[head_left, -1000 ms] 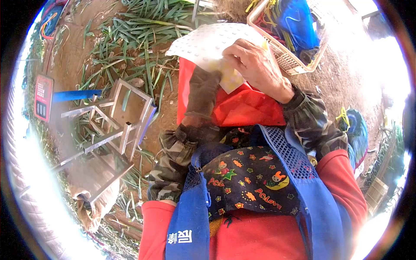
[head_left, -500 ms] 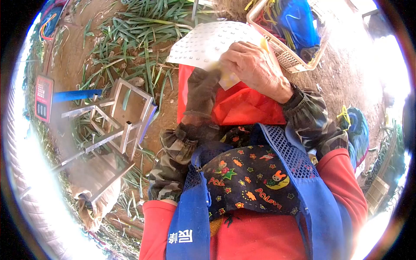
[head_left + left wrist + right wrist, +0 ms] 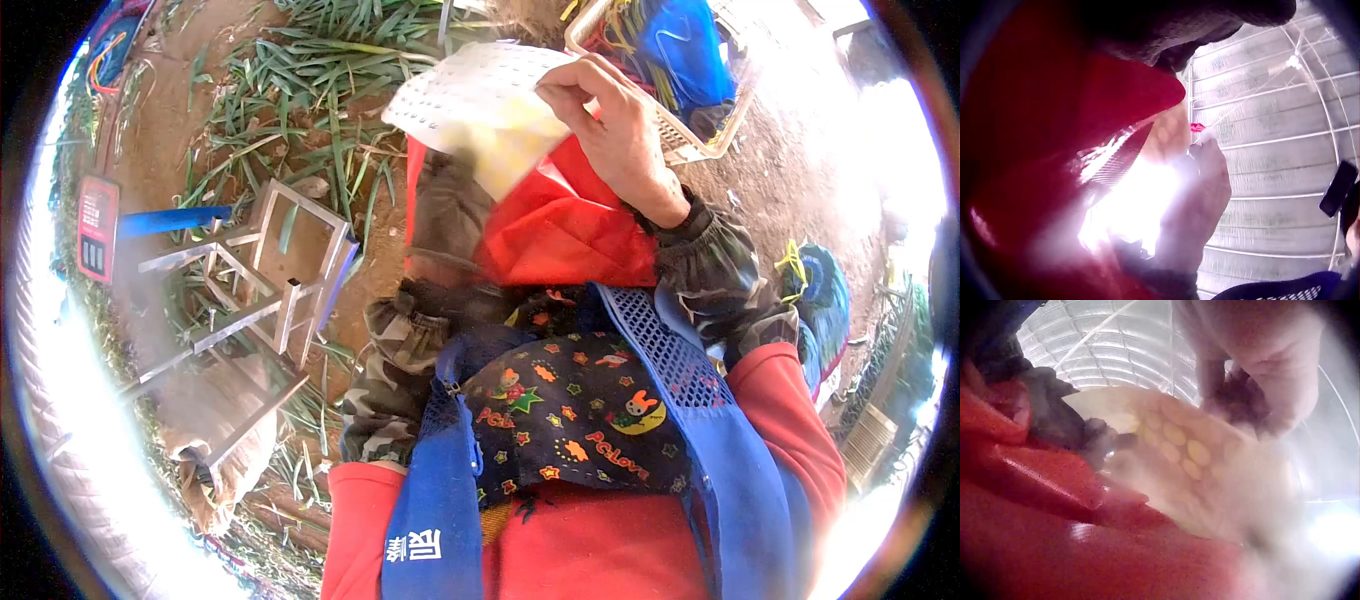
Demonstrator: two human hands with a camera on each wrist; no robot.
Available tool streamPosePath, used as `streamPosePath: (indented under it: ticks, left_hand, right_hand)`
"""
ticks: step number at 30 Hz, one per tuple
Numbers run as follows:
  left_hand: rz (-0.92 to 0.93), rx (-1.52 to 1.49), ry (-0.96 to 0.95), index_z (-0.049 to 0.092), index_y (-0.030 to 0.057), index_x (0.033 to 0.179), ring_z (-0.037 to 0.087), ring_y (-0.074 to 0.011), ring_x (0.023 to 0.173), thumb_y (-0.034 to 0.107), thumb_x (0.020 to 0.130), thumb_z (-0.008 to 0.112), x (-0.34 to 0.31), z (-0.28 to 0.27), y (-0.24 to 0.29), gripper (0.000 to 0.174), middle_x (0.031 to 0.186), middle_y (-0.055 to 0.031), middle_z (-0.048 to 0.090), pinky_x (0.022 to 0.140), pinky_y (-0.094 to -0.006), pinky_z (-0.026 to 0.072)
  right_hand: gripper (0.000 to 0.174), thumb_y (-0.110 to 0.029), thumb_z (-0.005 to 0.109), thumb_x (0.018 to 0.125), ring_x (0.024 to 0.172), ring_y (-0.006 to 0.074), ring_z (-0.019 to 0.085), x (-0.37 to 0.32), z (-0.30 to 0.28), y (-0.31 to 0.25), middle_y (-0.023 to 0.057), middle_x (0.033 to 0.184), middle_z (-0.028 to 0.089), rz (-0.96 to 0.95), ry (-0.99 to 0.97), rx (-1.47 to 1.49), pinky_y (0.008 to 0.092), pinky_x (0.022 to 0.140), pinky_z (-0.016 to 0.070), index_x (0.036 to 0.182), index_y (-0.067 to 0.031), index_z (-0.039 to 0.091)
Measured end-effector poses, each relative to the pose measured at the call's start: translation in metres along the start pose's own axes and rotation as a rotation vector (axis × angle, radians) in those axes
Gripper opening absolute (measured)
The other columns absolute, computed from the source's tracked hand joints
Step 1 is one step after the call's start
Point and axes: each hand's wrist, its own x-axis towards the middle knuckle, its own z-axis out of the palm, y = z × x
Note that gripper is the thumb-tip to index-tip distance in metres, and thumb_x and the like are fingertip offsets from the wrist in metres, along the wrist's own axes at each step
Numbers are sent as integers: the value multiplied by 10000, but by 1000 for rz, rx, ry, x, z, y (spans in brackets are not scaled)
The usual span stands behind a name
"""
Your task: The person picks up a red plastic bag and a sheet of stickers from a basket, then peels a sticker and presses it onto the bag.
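My left hand (image 3: 448, 205), in a dark glove, holds a white sheet (image 3: 470, 85) printed with rows of small marks; yellow patches show on its lower part. The sheet lies over red plastic (image 3: 570, 235) on my lap. Bare, my right hand (image 3: 625, 135) has thumb and forefinger pinched at the sheet's right edge. In the right wrist view, the fingers of that hand (image 3: 1260, 369) meet at the upper edge of the sheet (image 3: 1175, 440), which shows yellow ovals. A white bit (image 3: 1208, 134) shows at the fingertips of the right hand (image 3: 1194, 200) in the left wrist view.
Green leaves (image 3: 300, 80) litter the ground ahead. A cream basket (image 3: 690, 150) with a blue bag (image 3: 685, 50) stands at the upper right. To the left are a metal-framed stool (image 3: 285, 300) and a red device (image 3: 98, 228).
My right hand has moved up and to the right from the middle of the sheet. The sheet has tilted, showing more of its yellow part.
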Motion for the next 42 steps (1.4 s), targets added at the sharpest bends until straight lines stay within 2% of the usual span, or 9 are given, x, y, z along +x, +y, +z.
streamPosePath:
  ticks: [5,9,11,14,24,33,38,39,42]
  left_hand:
    - [-23,-108,-15,589,36,1126,660,-294,1035,128,939,594,6,-19,7,209,1118,-131,672,1049,-678,373]
    - [-36,-177,-41,503,-17,1258,509,-408,1239,107,900,634,8,-33,9,401,1320,-194,552,1068,-651,381]
    - [-20,-262,-110,505,-27,1249,519,-405,1228,113,910,626,8,-32,8,386,1311,-194,560,1068,-643,385]
    - [32,-203,-14,627,31,1063,689,-299,939,127,938,591,6,-24,8,162,1006,-133,705,1067,-633,378]
    - [-77,-388,32,628,-11,1073,668,-341,975,129,946,580,3,-30,13,195,1037,-202,687,1082,-591,386]
    - [-62,-359,47,617,-29,1068,671,-338,958,102,940,585,4,-35,14,185,988,-217,682,1084,-579,396]
    - [-35,-336,132,626,-22,1005,685,-335,909,101,933,593,-4,-26,22,146,942,-214,693,1041,-577,444]
    - [-76,-452,-79,612,-9,1131,622,-402,1085,81,902,601,1,-39,27,246,1158,-221,650,1066,-587,413]
    - [51,-311,-79,639,-10,1065,685,-374,953,85,899,620,5,-52,46,193,1026,-184,707,1033,-570,447]
  right_hand:
    - [93,-126,696,808,771,255,597,-20,-4,9,67,828,602,-237,-139,-113,366,711,488,870,-73,652]
    - [90,-94,711,817,784,234,617,-24,-6,12,65,856,600,-320,-242,-178,343,687,506,887,-59,666]
    - [103,-102,718,799,796,222,610,-22,-3,16,55,856,591,-363,-262,-219,340,695,497,876,-61,663]
    - [108,-163,682,818,811,238,598,-21,10,23,59,849,576,-424,-284,-231,359,734,492,860,-74,638]
    - [202,-246,639,844,1015,219,561,-25,7,34,39,1008,597,-318,-638,-333,375,871,433,1010,-136,672]
    - [350,-409,572,913,1147,251,522,-43,-3,23,71,1201,586,-427,-559,-549,416,961,383,1140,-160,668]
    - [420,-427,593,899,1165,264,528,-54,-17,17,97,1217,588,-306,-562,-405,431,982,393,1221,-159,628]
    - [437,-428,599,895,1163,269,531,-58,-19,15,103,1220,588,-272,-567,-374,434,984,396,1234,-153,620]
    - [489,-429,617,885,1169,282,536,-67,-22,16,116,1252,584,-201,-511,-320,450,989,403,1264,-120,596]
